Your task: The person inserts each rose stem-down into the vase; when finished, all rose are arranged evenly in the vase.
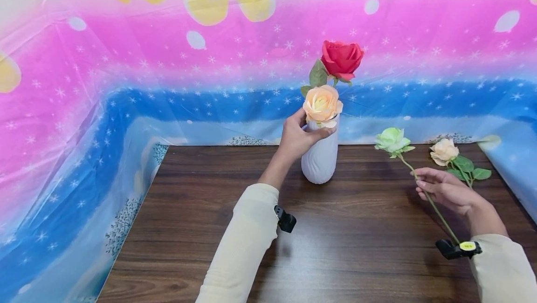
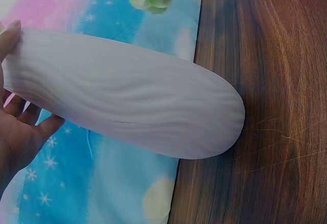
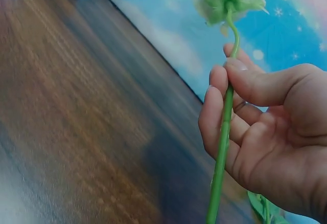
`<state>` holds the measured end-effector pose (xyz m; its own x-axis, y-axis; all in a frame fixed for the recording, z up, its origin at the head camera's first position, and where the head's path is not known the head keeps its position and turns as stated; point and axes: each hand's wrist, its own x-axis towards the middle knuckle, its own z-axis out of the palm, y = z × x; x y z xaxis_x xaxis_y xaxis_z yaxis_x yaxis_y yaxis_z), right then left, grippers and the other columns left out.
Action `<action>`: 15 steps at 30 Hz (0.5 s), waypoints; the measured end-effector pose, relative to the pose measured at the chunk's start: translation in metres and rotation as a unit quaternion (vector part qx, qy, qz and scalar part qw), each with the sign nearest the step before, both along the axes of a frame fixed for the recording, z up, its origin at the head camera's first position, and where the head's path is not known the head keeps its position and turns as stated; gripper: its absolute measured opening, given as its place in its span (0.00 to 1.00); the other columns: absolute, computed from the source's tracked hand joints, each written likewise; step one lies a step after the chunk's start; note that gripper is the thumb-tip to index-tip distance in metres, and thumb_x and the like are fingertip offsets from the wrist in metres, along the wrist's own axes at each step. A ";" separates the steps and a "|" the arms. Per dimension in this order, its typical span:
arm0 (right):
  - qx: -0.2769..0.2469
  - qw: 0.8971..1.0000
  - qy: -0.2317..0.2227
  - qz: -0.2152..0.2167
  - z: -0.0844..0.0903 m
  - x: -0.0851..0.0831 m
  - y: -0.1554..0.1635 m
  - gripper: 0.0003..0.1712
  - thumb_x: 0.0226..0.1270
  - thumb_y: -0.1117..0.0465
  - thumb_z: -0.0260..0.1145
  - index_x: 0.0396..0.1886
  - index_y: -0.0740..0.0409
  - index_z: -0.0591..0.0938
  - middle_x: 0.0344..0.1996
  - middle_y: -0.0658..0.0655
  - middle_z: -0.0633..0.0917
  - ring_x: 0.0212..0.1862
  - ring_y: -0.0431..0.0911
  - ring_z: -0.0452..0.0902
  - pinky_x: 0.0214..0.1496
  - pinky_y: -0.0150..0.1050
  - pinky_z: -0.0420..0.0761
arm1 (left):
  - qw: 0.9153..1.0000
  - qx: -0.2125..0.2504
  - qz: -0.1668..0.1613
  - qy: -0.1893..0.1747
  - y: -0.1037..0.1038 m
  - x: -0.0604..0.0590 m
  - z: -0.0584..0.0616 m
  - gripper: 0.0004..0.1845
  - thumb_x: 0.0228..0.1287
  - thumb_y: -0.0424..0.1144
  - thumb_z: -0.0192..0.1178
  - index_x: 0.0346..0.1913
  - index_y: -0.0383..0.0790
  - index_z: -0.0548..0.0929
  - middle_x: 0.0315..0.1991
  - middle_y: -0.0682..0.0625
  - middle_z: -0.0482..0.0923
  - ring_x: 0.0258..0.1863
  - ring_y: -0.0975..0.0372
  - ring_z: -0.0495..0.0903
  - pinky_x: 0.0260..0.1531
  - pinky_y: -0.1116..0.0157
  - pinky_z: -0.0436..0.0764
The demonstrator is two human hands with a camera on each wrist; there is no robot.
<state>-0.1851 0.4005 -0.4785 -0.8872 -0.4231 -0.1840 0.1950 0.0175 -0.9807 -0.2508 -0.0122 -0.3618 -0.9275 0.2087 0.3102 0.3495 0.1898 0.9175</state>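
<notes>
A white vase (image 1: pixel 320 158) with wavy ridges stands on the table, a red rose (image 1: pixel 341 59) and a peach rose (image 1: pixel 322 103) rising from its mouth. My left hand (image 1: pixel 296 136) grips the vase near its rim, thumb in front; the left wrist view shows the vase (image 2: pixel 127 96) sideways, with the hand (image 2: pixel 23 137) at its upper end. To the right, my right hand (image 1: pixel 449 192) pinches the stem of a pale green rose (image 1: pixel 392 141) between thumb and fingers. In the right wrist view that green stem (image 3: pixel 223 137) crosses the fingers, below the bloom.
Another peach rose (image 1: pixel 444 152) with green leaves lies on the table behind the right hand. The dark wooden table (image 1: pixel 335 247) meets a colourful cloth backdrop (image 1: pixel 235 70) at its back and sides. A black wrist camera (image 1: pixel 286 219) sits on the left sleeve.
</notes>
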 end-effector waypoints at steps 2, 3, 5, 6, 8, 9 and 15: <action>-0.024 1.000 0.009 0.016 0.002 -0.001 -0.002 0.23 0.79 0.73 0.49 0.53 0.44 0.82 0.39 0.45 0.82 0.44 0.38 0.84 0.47 0.31 0.86 | 1.000 0.001 0.000 0.001 0.000 0.000 0.000 0.35 0.56 0.39 0.76 0.67 0.42 0.76 0.64 0.46 0.81 0.65 0.56 0.80 0.65 0.56 0.81; -0.036 0.999 0.013 0.024 0.003 -0.002 -0.004 0.23 0.79 0.74 0.48 0.53 0.45 0.82 0.40 0.45 0.82 0.44 0.38 0.84 0.48 0.31 0.86 | 1.000 0.002 0.000 0.001 0.000 0.000 0.000 0.35 0.56 0.39 0.77 0.67 0.42 0.76 0.64 0.46 0.81 0.65 0.56 0.80 0.65 0.56 0.81; -0.060 0.997 0.018 0.036 0.006 -0.003 -0.007 0.22 0.79 0.75 0.47 0.52 0.48 0.81 0.40 0.46 0.83 0.44 0.38 0.84 0.48 0.30 0.85 | 1.000 0.004 0.000 0.003 0.000 -0.001 0.000 0.35 0.55 0.39 0.77 0.67 0.42 0.76 0.64 0.46 0.81 0.65 0.56 0.80 0.65 0.56 0.81; -0.068 0.997 0.020 0.040 0.008 -0.004 -0.009 0.21 0.79 0.75 0.47 0.52 0.49 0.81 0.40 0.46 0.83 0.44 0.38 0.84 0.48 0.30 0.85 | 1.000 0.004 0.000 0.003 0.000 -0.001 -0.001 0.35 0.55 0.39 0.77 0.67 0.42 0.76 0.64 0.46 0.81 0.65 0.56 0.80 0.65 0.56 0.81; -0.079 0.996 0.024 0.046 0.012 -0.005 -0.013 0.20 0.79 0.75 0.46 0.51 0.51 0.80 0.41 0.46 0.84 0.44 0.38 0.84 0.48 0.30 0.85 | 1.000 0.005 0.001 0.002 0.000 -0.001 -0.001 0.36 0.55 0.39 0.77 0.68 0.42 0.76 0.64 0.46 0.81 0.65 0.56 0.80 0.65 0.56 0.81; -0.082 0.995 0.025 0.046 0.014 -0.006 -0.015 0.19 0.80 0.74 0.46 0.51 0.51 0.80 0.41 0.46 0.84 0.45 0.38 0.84 0.48 0.30 0.85 | 1.000 0.005 0.001 0.001 0.000 -0.001 -0.001 0.36 0.56 0.39 0.77 0.68 0.42 0.76 0.64 0.46 0.80 0.65 0.56 0.80 0.65 0.56 0.81; -0.083 0.995 0.040 0.035 0.024 -0.006 -0.022 0.18 0.80 0.74 0.47 0.50 0.51 0.79 0.42 0.45 0.85 0.45 0.38 0.85 0.48 0.33 0.86 | 1.000 0.003 0.000 -0.005 0.000 0.000 0.000 0.35 0.56 0.39 0.76 0.68 0.43 0.75 0.64 0.46 0.80 0.66 0.56 0.80 0.65 0.56 0.81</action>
